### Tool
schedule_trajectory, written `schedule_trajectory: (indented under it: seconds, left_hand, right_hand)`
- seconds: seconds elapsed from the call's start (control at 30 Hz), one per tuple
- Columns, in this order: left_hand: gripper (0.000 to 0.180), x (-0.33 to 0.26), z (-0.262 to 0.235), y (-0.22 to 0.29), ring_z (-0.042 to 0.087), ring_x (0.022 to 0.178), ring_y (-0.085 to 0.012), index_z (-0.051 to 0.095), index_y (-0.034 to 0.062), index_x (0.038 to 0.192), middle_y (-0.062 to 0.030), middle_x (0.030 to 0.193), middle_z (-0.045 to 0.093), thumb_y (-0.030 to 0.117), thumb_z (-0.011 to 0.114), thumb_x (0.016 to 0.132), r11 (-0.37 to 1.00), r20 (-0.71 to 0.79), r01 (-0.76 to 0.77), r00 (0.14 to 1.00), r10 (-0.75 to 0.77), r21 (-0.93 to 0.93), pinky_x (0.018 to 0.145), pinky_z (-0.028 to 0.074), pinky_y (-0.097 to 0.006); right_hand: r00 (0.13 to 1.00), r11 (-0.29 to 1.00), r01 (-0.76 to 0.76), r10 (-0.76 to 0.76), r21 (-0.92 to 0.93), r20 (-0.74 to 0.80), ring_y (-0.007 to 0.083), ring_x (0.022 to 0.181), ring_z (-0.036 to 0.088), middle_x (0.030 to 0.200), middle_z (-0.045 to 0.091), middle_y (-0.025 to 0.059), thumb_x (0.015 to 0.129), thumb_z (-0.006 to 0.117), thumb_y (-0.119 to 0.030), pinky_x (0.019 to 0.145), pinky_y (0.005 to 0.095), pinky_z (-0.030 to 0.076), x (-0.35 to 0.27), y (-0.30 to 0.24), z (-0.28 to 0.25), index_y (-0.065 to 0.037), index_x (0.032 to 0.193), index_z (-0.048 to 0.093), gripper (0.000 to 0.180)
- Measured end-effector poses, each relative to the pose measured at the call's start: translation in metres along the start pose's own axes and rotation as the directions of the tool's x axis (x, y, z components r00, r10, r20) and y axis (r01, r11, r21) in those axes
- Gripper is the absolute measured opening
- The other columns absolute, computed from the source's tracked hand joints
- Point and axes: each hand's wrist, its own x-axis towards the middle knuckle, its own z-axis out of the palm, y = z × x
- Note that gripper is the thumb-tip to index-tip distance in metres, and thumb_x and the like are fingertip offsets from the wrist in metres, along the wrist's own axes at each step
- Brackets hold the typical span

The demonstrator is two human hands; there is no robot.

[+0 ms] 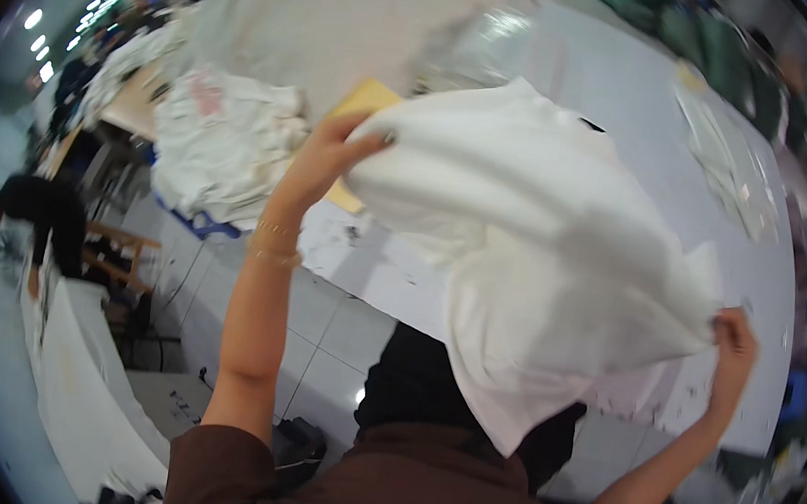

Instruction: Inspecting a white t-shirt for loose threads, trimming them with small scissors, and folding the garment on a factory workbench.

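Head view shows a flat yellow envelope-like packet [365, 108] just above the centre of the frame, lying on the long white work table [621, 88]; most of it is hidden behind the raised arm and cloth, and a second part of it shows lower, near the wrist. Above it, at the top centre, a shiny clear plastic bag [488, 38] lies on the same table. At the upper right of the frame some thin clear plastic sheets [730, 180] lie flat, and a small yellow tag [687, 77] is near them. At the upper left a heap of crumpled white garments [222, 137] rests at the table edge, one with a faint pink print that is too blurred to read.

The large white cloth garment [542, 258] is held up in the air over the table, in the centre and right of the frame, and it hangs down to a point at the lower centre. The left hand [331, 149] grips its upper left edge, fingers closed on the fabric, thumb on top. The right hand [734, 341] pinches its right edge at the middle right, fingers closed on the cloth. The garment stretches between both hands.
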Motion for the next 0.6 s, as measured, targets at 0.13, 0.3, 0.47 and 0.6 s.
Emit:
schedule_trajectory:
  seconds: [0.13, 0.3, 0.47, 0.6]
  left_hand:
    - [0.025, -0.019, 0.026, -0.110, 0.052, 0.067, -0.0106, 0.064, -0.0003, 0.093, -0.0047, 0.074, 0.061, 0.019, 0.067, 0.076, 0.793, 0.197, 0.088, 0.947, -0.254, 0.603, 0.063, 0.044, -0.027]
    - [0.023, -0.023, 0.046, -0.094, 0.052, 0.066, -0.0126, 0.061, -0.0026, 0.089, -0.0049, 0.070, 0.059, 0.016, 0.065, 0.075, 0.841, 0.188, 0.210, 0.921, -0.341, 0.498, 0.062, 0.043, -0.028]
    - [0.024, -0.019, 0.064, -0.096, 0.051, 0.064, -0.0132, 0.061, -0.0031, 0.088, -0.0072, 0.069, 0.058, 0.015, 0.068, 0.075, 0.785, 0.210, 0.141, 0.921, -0.327, 0.603, 0.061, 0.043, -0.026]
    - [0.017, -0.002, 0.064, -0.088, 0.052, 0.063, -0.0133, 0.061, -0.0027, 0.090, -0.0082, 0.071, 0.060, 0.008, 0.064, 0.077, 0.801, 0.219, 0.076, 0.943, -0.252, 0.594, 0.062, 0.043, -0.026]
  right_hand:
    - [0.745, 0.866, -0.402, 0.498, -0.296, 0.445, 0.0099, 0.072, 0.055, 0.079, 0.062, 0.0032, 0.081, 0.059, -0.007, 0.066, 0.0255, 0.045, -0.069, 0.051, 0.010, 0.001, 0.091, 0.062, 0.013]
    - [0.812, 0.875, -0.476, 0.477, -0.092, 0.336, 0.0114, 0.071, 0.055, 0.077, 0.060, 0.0046, 0.083, 0.057, -0.009, 0.069, 0.0260, 0.045, -0.062, 0.049, -0.010, 0.002, 0.093, 0.060, 0.015]
    - [0.981, 0.994, -0.037, 0.055, -0.099, 0.184, 0.0178, 0.083, 0.057, 0.086, 0.062, 0.0093, 0.082, 0.054, -0.007, 0.078, 0.0292, 0.043, 0.034, 0.082, 0.060, 0.002, 0.093, 0.060, 0.015]
    - [0.917, 0.995, 0.046, -0.078, 0.091, 0.391, 0.0230, 0.089, 0.058, 0.090, 0.063, 0.0110, 0.076, 0.062, -0.013, 0.082, 0.0324, 0.042, 0.110, 0.102, 0.129, 0.000, 0.094, 0.062, 0.022]
